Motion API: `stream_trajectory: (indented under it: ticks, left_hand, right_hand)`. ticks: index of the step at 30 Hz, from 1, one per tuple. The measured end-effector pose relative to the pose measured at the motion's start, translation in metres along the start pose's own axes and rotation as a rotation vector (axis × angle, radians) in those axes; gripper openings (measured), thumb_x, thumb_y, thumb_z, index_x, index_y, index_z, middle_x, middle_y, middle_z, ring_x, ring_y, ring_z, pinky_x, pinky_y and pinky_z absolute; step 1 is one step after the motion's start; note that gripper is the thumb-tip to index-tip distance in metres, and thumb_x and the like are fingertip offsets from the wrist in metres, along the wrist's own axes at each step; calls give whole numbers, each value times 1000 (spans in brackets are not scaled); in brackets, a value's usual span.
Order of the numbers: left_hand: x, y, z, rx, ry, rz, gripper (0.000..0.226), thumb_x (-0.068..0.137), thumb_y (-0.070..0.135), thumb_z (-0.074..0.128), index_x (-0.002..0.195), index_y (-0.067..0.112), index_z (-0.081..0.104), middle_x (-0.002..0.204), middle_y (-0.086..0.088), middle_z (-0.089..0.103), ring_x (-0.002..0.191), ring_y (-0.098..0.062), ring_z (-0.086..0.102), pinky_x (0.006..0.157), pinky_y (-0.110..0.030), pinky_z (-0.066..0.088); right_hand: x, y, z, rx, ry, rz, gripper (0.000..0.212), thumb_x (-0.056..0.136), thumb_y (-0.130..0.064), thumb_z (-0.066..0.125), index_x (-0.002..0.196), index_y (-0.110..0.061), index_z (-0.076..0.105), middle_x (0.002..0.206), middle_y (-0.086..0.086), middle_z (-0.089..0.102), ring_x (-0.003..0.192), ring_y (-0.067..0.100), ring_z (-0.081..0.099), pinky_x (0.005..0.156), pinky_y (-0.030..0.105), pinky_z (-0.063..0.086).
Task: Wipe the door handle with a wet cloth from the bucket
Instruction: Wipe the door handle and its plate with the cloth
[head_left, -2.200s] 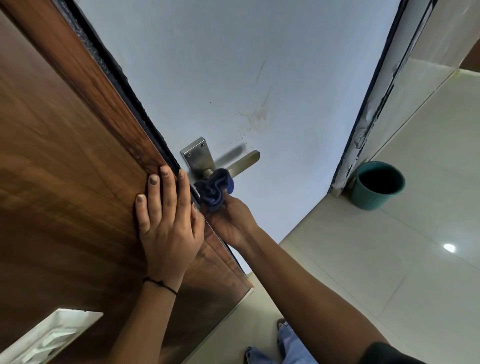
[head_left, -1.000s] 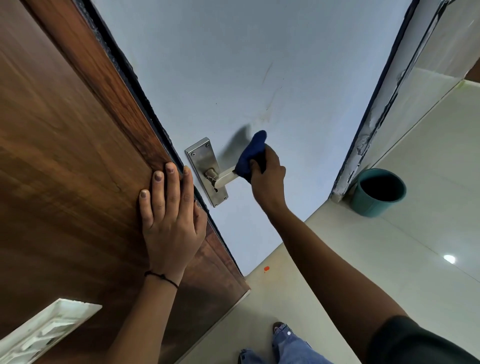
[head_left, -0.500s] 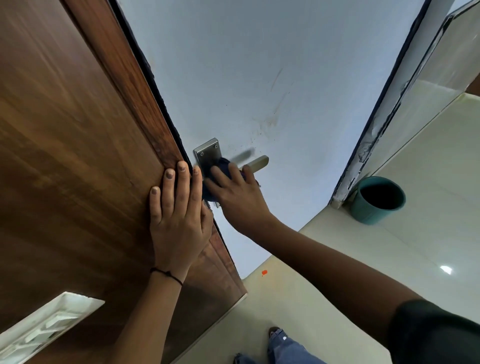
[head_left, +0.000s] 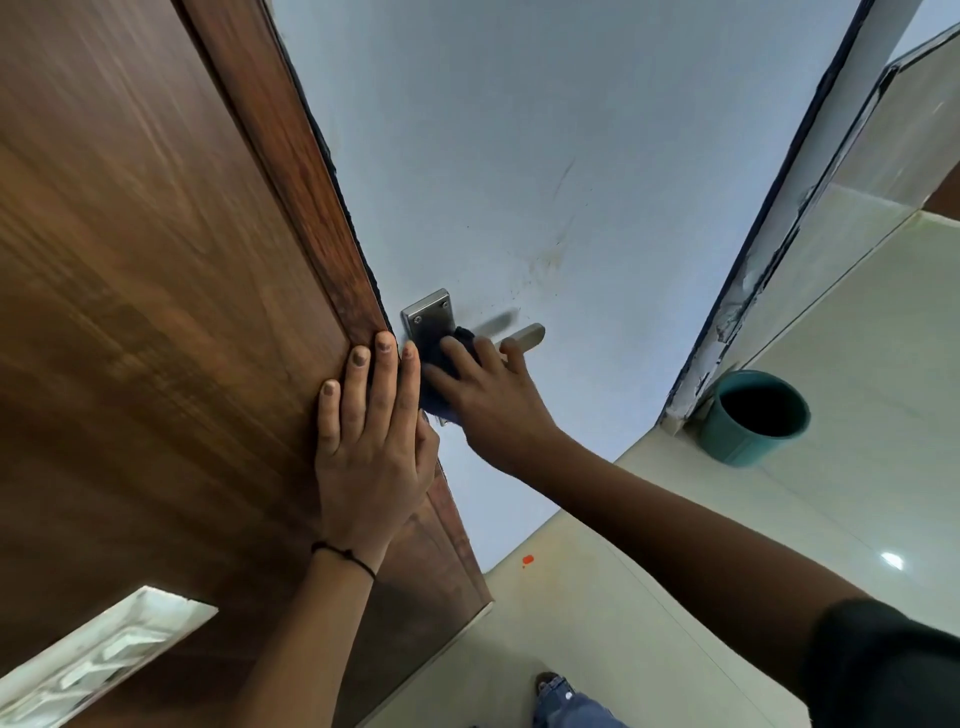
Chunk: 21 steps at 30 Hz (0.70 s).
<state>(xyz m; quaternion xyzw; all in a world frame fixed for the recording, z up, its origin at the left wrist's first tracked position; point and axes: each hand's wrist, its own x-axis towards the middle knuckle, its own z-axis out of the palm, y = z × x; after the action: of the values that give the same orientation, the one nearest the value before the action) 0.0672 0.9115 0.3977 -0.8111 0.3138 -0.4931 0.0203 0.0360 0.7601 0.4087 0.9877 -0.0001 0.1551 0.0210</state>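
Observation:
A silver lever door handle (head_left: 527, 335) on a steel backplate (head_left: 428, 314) is fixed near the edge of the pale blue door face. My right hand (head_left: 488, 400) presses a dark blue cloth (head_left: 441, 364) flat against the lower backplate and the root of the lever; only the lever's tip and the plate's top show. My left hand (head_left: 366, 441) lies flat with fingers spread on the brown wooden door edge (head_left: 332, 249), just left of the handle. A teal bucket (head_left: 753, 418) stands on the floor at the right, by the frame.
A cream tiled floor (head_left: 649, 597) stretches below, with a small orange spot (head_left: 527, 560) near the door's foot. A chipped door frame (head_left: 727, 322) rises beside the bucket. My jeans leg and foot (head_left: 566, 701) show at the bottom. A white moulded inset (head_left: 98, 654) sits low on the wooden panel.
My right hand slid the cloth from the lever's outer end back to the backplate and stays pressed there. The left hand has kept its place on the door edge.

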Motion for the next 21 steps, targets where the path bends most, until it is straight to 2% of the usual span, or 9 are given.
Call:
stream_trajectory:
  ticks: [3,6,8,11,13,16,19,21]
  left_hand:
    - [0,-2,0,-5,-9,5,64,97,32,36,153,11,14,162,-12,8,151,-22,-8,122,-39,-4]
    - [1,-3,0,-8,-6,11,64,98,34,33,154,12,12,163,-7,-9,151,-22,-8,122,-39,-5]
    - [0,-5,0,-12,-6,8,64,97,33,34,153,12,12,163,-8,-8,151,-22,-8,122,-39,-5]
    - [0,-2,-1,-24,-3,7,65,96,32,37,153,12,14,160,-5,5,151,-21,-8,122,-39,-5]
    - [0,-1,-2,-25,-2,9,66,96,32,37,153,12,14,159,-6,13,151,-21,-9,122,-39,-4]
    - [0,-2,-1,-20,-4,15,66,96,32,38,154,12,13,159,-4,8,151,-21,-9,122,-39,-4]
    - [0,-2,-2,-28,5,5,66,95,30,39,153,12,14,158,-1,5,151,-21,-9,122,-39,-5]
    - [1,-1,-2,-43,6,4,66,95,30,39,153,12,15,158,0,6,151,-20,-9,122,-39,-5]
  right_hand:
    - [1,0,2,-75,-14,-21,56,79,-7,22,125,-20,51,134,9,51,108,34,51,93,47,37]
    - [1,12,5,-112,0,-64,58,79,-5,25,129,-23,48,135,7,50,109,33,51,91,46,37]
    - [-3,15,8,-87,61,-36,61,77,-5,26,129,-27,50,135,4,52,107,32,52,86,43,33]
    - [-8,7,16,-63,183,-16,55,83,-6,28,126,-25,55,132,5,56,104,32,53,80,41,33]
    - [-9,1,23,-113,196,-72,51,90,-4,24,126,-20,55,131,6,56,103,32,52,76,42,37]
    - [-6,5,32,-280,202,-197,51,98,-3,13,129,-14,53,133,7,52,102,31,44,72,40,35]
    - [-3,15,41,-428,219,-328,33,99,-6,33,120,-10,59,133,7,47,104,30,38,75,40,31]
    - [-2,16,44,-502,178,-411,27,91,-6,49,110,-12,67,132,5,50,107,29,38,78,40,29]
